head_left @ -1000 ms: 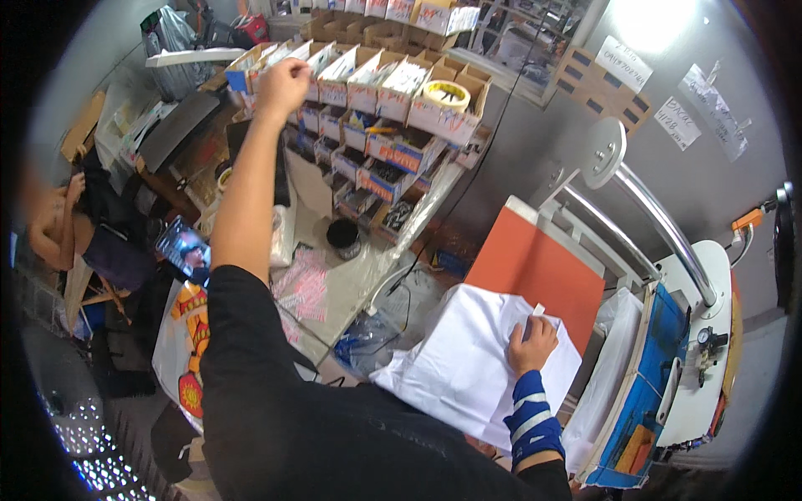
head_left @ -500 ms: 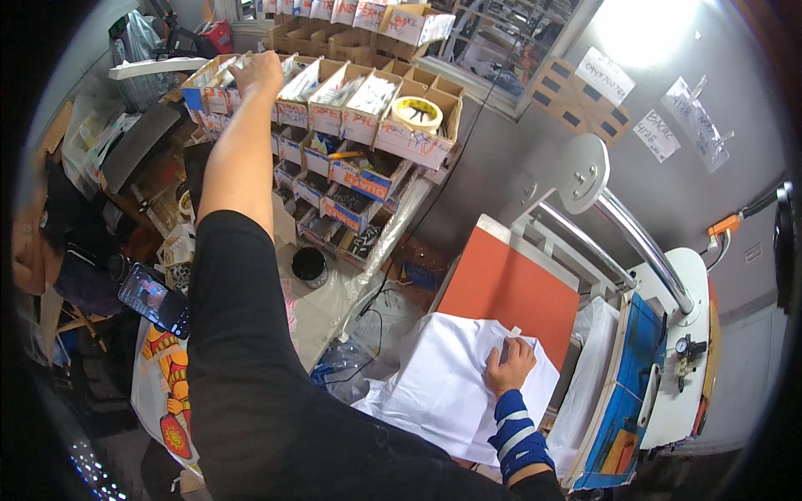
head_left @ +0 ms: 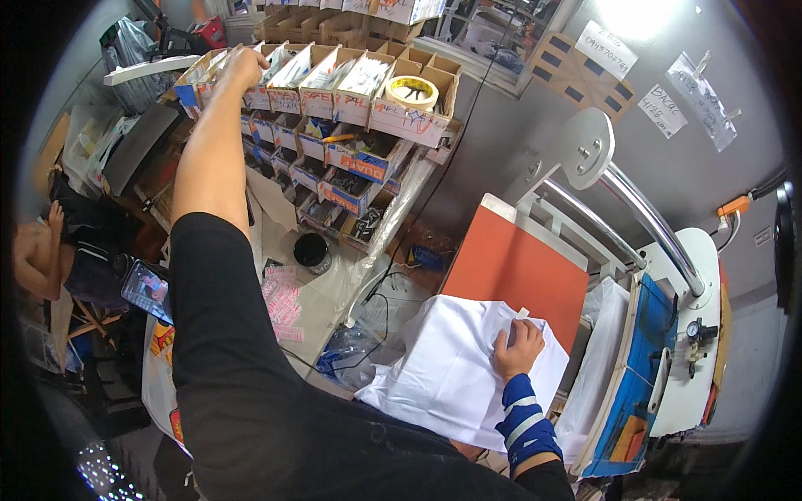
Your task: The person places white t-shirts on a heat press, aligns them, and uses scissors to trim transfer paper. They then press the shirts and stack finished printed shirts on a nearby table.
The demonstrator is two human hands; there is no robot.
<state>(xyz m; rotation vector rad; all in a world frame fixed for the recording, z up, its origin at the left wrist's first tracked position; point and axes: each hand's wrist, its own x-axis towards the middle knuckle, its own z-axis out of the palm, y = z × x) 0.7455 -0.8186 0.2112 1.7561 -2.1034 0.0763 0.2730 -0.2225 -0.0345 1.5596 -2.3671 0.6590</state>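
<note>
At the far left, my left hand (head_left: 244, 68) reaches over a cardboard organizer (head_left: 407, 127) whose compartments hold white slips or labels. Its fingers are curled at one compartment, partly hidden; whatever they grip does not show. A white garment (head_left: 434, 361), seemingly a shirt with a small tag at its neckline, is draped over the near part of a heat press's red pad (head_left: 510, 271). Flat on the cloth close to that tag rests my right hand (head_left: 520, 349), fingers apart, holding nothing. A blue wrap with pale stripes circles the right wrist.
A roll of tape (head_left: 412, 92) sits in the organizer, above lower trays (head_left: 351, 188). A dark cup (head_left: 312, 250) and pink printed slips (head_left: 282, 305) lie on the table. The press's metal arm (head_left: 652, 221) rises at right. A phone (head_left: 148, 290) stands left; another person sits beyond it.
My left hand has shifted slightly left along the compartments, its fingers now pointing differently. The right hand stays on the garment. The whole view has tilted a little, exposing the pink slips.
</note>
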